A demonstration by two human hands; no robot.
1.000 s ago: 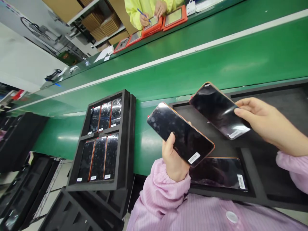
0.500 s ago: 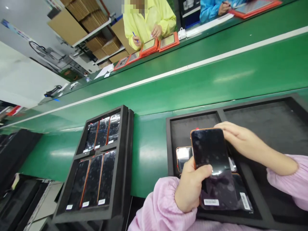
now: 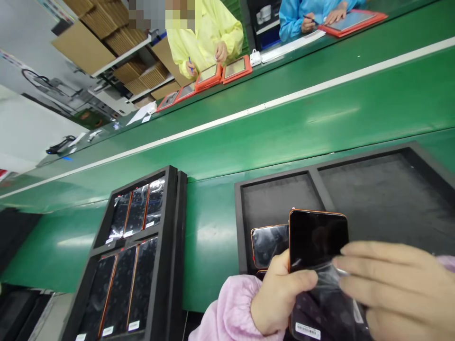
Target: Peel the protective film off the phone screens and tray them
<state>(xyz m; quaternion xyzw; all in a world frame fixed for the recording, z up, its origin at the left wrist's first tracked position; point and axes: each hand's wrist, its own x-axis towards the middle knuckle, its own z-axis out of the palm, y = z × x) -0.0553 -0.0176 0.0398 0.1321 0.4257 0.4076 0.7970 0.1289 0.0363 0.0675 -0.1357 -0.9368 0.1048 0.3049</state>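
Observation:
My left hand (image 3: pixel 280 289) is wrapped round an orange-edged smartphone (image 3: pixel 318 237), its thumb lying across the screen. A clear plastic film (image 3: pixel 329 277) is lifted and creased across the middle of the screen; the bare glass above it looks smooth and black. My right hand (image 3: pixel 394 284) is at the phone's right side, slightly blurred, with its fingertips at the film's edge. Its thumb is hidden. A white barcode label (image 3: pixel 307 331) shows near the phone's lower end. Behind it, another phone (image 3: pixel 269 246) lies in a black foam tray (image 3: pixel 240 222).
To the left, a stacked black tray (image 3: pixel 171 237) holds several film-covered phones (image 3: pixel 117 289). Across the green bench (image 3: pixel 213 213), a person in yellow (image 3: pixel 206 38) holds a pen beside red-framed tablets (image 3: pixel 236 68). A person in blue (image 3: pixel 295 19) works at another red-framed tablet (image 3: pixel 355 22).
My right hand has come from the phone's top corner down to its right side. The film has lifted off the upper screen. The phone sits lower, and the view has shifted.

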